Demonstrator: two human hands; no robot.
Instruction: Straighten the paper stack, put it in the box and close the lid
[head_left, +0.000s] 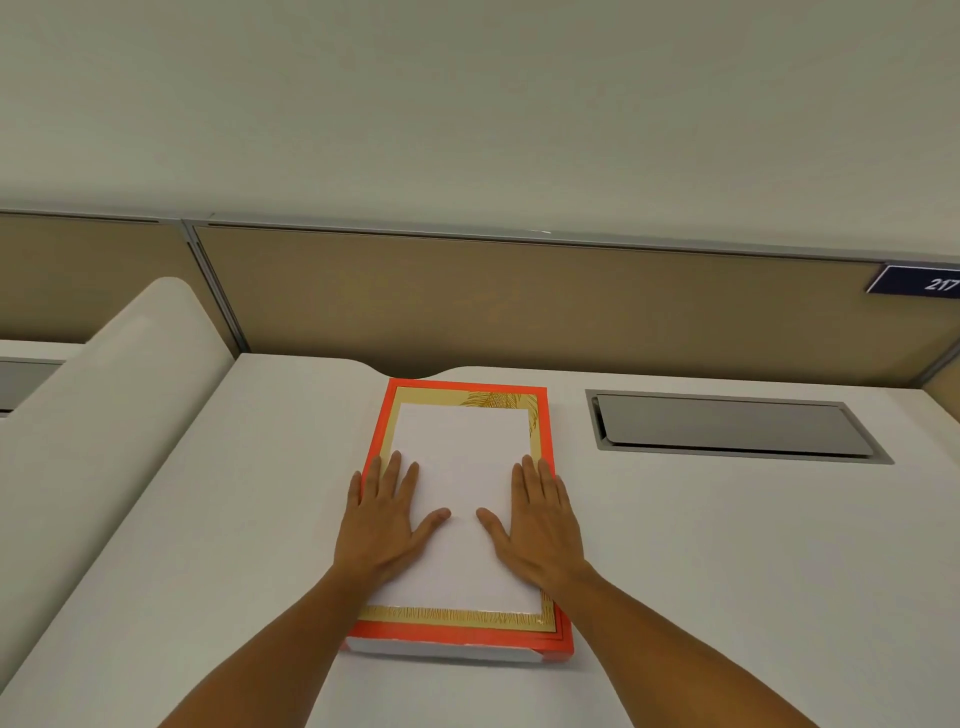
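Note:
A flat orange-red box (457, 638) lies on the white desk straight ahead of me, long side pointing away. Its upper face is gold with a feather pattern, framed by the orange rim. A squared white paper stack (462, 447) rests on that gold face. I cannot tell whether this face is the lid or the box's inside. My left hand (384, 525) lies palm down on the paper's left edge, reaching over the orange rim. My right hand (540, 525) lies palm down on the paper's right edge. Both hands have fingers spread and grip nothing.
A grey metal cable hatch (727, 426) is set into the white desk (727, 545) right of the box. A tan partition (519, 306) runs along the desk's back with a dark number plate (930, 283) at right. A white rounded divider (104, 415) rises on the left.

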